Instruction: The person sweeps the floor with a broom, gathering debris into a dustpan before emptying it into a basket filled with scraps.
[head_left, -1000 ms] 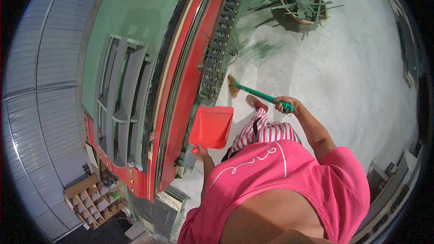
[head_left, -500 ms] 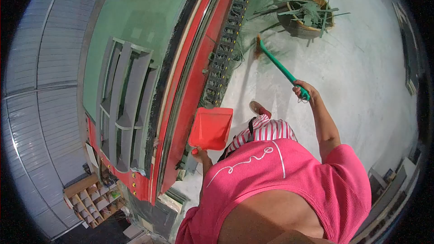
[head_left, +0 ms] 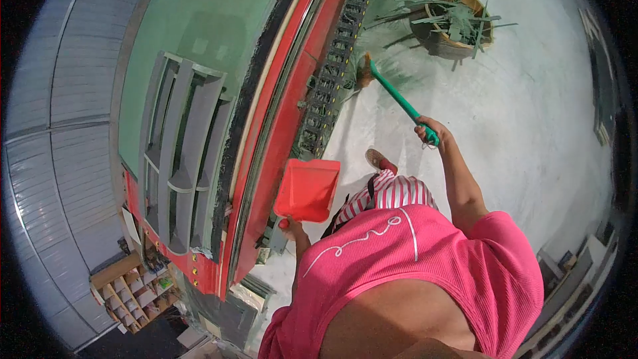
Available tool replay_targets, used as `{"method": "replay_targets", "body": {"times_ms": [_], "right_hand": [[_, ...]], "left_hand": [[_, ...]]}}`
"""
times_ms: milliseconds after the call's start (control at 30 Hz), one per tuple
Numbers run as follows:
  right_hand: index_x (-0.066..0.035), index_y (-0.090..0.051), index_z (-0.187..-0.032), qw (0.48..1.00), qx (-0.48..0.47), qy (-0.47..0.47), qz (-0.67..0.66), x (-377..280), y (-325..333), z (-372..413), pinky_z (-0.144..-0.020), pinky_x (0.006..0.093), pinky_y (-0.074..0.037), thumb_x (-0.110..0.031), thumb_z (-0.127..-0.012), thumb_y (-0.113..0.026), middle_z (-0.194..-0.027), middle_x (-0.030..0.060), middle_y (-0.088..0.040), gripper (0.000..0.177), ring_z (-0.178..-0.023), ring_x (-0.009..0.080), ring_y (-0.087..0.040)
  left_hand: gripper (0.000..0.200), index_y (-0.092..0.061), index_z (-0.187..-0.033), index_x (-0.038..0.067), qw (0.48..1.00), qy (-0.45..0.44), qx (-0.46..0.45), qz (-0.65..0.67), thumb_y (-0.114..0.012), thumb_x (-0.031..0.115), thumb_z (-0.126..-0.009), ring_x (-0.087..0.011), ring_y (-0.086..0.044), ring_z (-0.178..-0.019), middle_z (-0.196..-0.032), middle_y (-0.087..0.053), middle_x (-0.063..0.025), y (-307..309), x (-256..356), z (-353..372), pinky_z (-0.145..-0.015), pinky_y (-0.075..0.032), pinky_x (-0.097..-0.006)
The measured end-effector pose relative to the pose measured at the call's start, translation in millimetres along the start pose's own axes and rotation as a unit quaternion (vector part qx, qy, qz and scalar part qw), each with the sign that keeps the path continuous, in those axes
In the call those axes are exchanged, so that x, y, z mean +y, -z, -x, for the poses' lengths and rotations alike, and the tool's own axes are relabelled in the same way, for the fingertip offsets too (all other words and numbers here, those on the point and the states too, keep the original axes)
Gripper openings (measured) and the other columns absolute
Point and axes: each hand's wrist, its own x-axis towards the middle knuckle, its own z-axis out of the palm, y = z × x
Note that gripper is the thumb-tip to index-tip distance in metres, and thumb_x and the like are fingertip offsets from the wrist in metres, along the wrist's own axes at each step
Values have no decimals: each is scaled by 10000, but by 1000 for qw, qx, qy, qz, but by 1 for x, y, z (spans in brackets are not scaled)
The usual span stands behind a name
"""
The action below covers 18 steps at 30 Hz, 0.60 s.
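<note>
My right hand point(head_left: 431, 131) is wrapped round the end of a green-handled brush point(head_left: 399, 96), held out in front of me. Its brown bristles point(head_left: 365, 70) reach the floor beside the machine's lower edge, where green dust and thin scraps lie. In my left hand point(head_left: 290, 227) is a red dustpan point(head_left: 307, 189), gripped by its short handle close to the machine's red side. The pan's tray looks bare of scraps. My fingers on both handles are closed.
A large green and red machine point(head_left: 199, 33) with a grey slotted rack point(head_left: 183, 153) runs along my left. A black cable chain point(head_left: 332, 53) lines its base. Ahead stands a round bin point(head_left: 442, 43) heaped with green strips. Shelves point(head_left: 133, 292) stand at lower left.
The brush has swung left with my right hand, its bristles now nearer the cable chain. The dustpan has shifted only slightly left.
</note>
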Motion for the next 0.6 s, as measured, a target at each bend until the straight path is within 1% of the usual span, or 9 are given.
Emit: {"method": "replay_targets", "body": {"times_ms": [33,133,167,233,300,467,533,567,600], "right_hand": [[-158,-314,-834,999,-10,18,48,0,-3,8,-331,152,-341,-177,-775,-477,-560,22,-410,175,-405,58,-386],[-167,-316,-816,999,-5,29,40,4,-22,23,-331,155,-342,-183,-779,-476,-559,18,-411,165,-404,59,-385],[-142,-317,-809,998,-19,45,34,3,-20,15,-335,155,-345,-191,-781,-478,-558,16,-413,171,-402,58,-387],[-116,-324,-832,999,-32,21,-12,2,-18,-9,-323,157,-331,-203,-784,-477,-567,17,-415,183,-389,58,-372],[-58,-330,-797,997,-61,-1,-37,1,-24,-33,-314,163,-321,-227,-785,-477,-565,29,-423,225,-373,59,-360],[-82,-327,-786,998,-31,12,-53,5,-31,-51,-330,162,-350,-235,-788,-468,-539,23,-408,209,-384,63,-379],[-93,-311,-802,999,-25,-15,-46,8,-24,-35,-332,168,-358,-207,-788,-467,-561,26,-403,193,-394,65,-382],[-116,-319,-821,999,38,10,-1,10,-23,-25,-333,163,-339,-202,-789,-463,-573,20,-396,170,-398,62,-368],[-116,-319,-821,999,41,9,3,11,-23,-18,-333,163,-339,-202,-789,-463,-573,20,-396,170,-398,62,-368]], "left_hand": [[431,-482,-866,6,999,4,-10,30,-638,323,-620,-256,-562,-635,-782,-573,-133,-2,5,5,-530,-462,-359],[381,-473,-831,17,985,67,-59,146,-637,299,-634,-206,-554,-547,-717,-568,-107,2,46,30,-414,-450,-307],[381,-473,-831,17,985,68,-60,145,-637,299,-634,-206,-554,-547,-717,-568,-107,-10,26,21,-414,-450,-307],[333,-473,-827,29,962,56,-31,266,-622,270,-652,-192,-544,-502,-671,-562,-97,-31,-7,5,-353,-425,-283],[321,-469,-821,34,976,56,-34,209,-624,257,-651,-191,-541,-498,-649,-558,-91,-29,-2,7,-360,-425,-286],[327,-468,-806,37,995,21,-57,78,-640,254,-633,-186,-530,-483,-607,-542,-80,-7,22,12,-371,-424,-293],[337,-471,-788,39,999,-22,-6,-24,-640,284,-629,-208,-528,-479,-601,-542,-87,-8,9,9,-409,-434,-319],[341,-472,-782,40,998,-33,11,-57,-640,294,-627,-215,-527,-478,-600,-542,-89,-6,17,16,-422,-437,-328],[353,-481,-785,39,1000,-19,-13,-1,-634,314,-627,-237,-536,-501,-617,-549,-100,-1,24,24,-459,-444,-348]]}}
